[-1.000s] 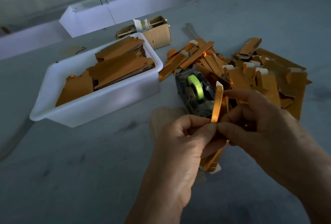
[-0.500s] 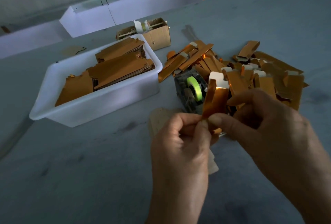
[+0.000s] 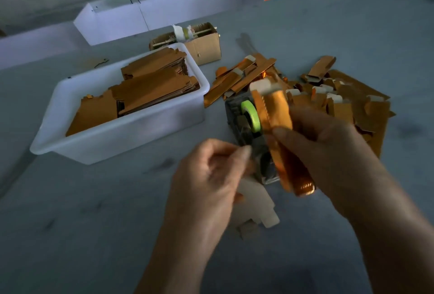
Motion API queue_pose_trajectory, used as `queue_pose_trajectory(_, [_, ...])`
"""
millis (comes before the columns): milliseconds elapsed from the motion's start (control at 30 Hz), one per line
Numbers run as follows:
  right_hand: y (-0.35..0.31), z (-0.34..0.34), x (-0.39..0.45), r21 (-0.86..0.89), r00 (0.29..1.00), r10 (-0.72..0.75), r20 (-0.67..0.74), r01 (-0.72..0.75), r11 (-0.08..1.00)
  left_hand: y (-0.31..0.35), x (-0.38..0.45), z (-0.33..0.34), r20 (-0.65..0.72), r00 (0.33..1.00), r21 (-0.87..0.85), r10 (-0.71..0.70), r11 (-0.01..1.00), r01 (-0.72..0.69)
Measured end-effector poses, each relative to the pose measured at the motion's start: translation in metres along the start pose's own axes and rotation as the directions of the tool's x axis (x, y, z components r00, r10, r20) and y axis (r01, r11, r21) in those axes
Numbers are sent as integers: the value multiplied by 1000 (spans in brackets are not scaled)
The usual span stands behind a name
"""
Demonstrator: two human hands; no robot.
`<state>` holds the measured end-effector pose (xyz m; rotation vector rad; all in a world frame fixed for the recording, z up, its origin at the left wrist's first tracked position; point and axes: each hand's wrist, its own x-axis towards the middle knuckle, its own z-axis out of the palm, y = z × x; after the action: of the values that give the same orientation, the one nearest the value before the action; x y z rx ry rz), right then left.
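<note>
My right hand grips a shiny gold-orange foil carton, folded flat, its white flap pointing up and away from me. Just left of it stands a dark tape dispenser with a green tape roll. My left hand is off the carton, thumb and forefinger pinched together at the dispenser's near end. Whether tape sits between them I cannot tell. A pale cardboard piece lies on the table, partly under my left hand.
A white plastic tub holding stacked flat gold cartons stands at the left. A loose pile of gold cartons spreads behind my right hand. A small brown cardboard box and a long white trough sit farther back.
My left hand let go of the carton and moved down-left to the dispenser's front. My right hand alone keeps the carton, which has turned its broad face toward me and tilted.
</note>
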<state>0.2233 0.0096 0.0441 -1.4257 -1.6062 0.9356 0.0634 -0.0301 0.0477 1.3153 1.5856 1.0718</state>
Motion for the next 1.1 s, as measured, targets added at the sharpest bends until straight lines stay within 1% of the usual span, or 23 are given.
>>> queue_pose_trajectory(33, [0,-4,8,-62,997,-27,-78,22,998,-7,3,-5,-86,996,175,21,985,-6])
queue_pose_trajectory(67, [0,-10,17,-126,985,-61,-160,41,991,-14,6,-9,-165,986,332,34,943,23])
queue_pose_trajectory(100, [1,-15,26,-188,971,-85,-222,43,981,-21,8,-13,-219,975,452,29,889,75])
queue_pose_trajectory(133, [4,-20,34,-240,961,-92,-261,27,970,-28,11,-15,-241,970,531,3,837,130])
queue_pose_trajectory(200, [12,-25,50,-377,957,-51,-287,-64,924,-42,16,-17,-226,971,586,-77,786,199])
queue_pose_trajectory(267, [20,-25,56,-491,942,-4,-335,-171,854,-50,20,-17,-215,970,589,-112,777,220])
queue_pose_trajectory(300, [21,-24,55,-496,925,-10,-379,-194,846,-52,22,-16,-220,968,578,-124,783,232])
queue_pose_trajectory(333, [20,-21,51,-478,906,-42,-421,-182,859,-53,24,-15,-222,965,556,-137,795,241])
queue_pose_trajectory(400, [14,-14,38,-436,869,-160,-467,-69,897,-56,28,-13,-206,966,491,-153,838,237])
queue_pose_trajectory(433, [12,-10,30,-421,860,-205,-467,-12,907,-57,30,-14,-199,967,450,-158,862,234])
queue_pose_trajectory(500, [6,-2,17,-365,867,-246,-433,80,927,-59,33,-17,-186,965,372,-187,895,245])
queue_pose_trajectory(600, [3,5,4,-255,906,-230,-356,143,956,-65,39,-24,-169,957,274,-235,922,275])
queue_pose_trajectory(700, [2,9,-3,-195,941,-193,-278,141,971,-68,41,-30,-164,953,183,-255,941,284])
queue_pose_trajectory(800, [2,13,-9,-148,963,-162,-216,132,980,-66,39,-36,-158,960,115,-230,961,250])
queue_pose_trajectory(900, [3,16,-15,-122,972,-131,-194,109,987,-58,33,-48,-182,962,55,-203,975,216])
queue_pose_trajectory(933, [3,17,-17,-114,974,-120,-191,100,988,-52,30,-52,-152,968,9,-200,979,204])
queue_pose_trajectory(1033, [1,20,-22,-132,972,-133,-192,109,985,-31,17,-59,53,984,-130,-172,975,178])
queue_pose_trajectory(1100, [-2,21,-26,-127,975,-134,-175,113,985,-21,10,-57,115,983,-153,-144,975,161])
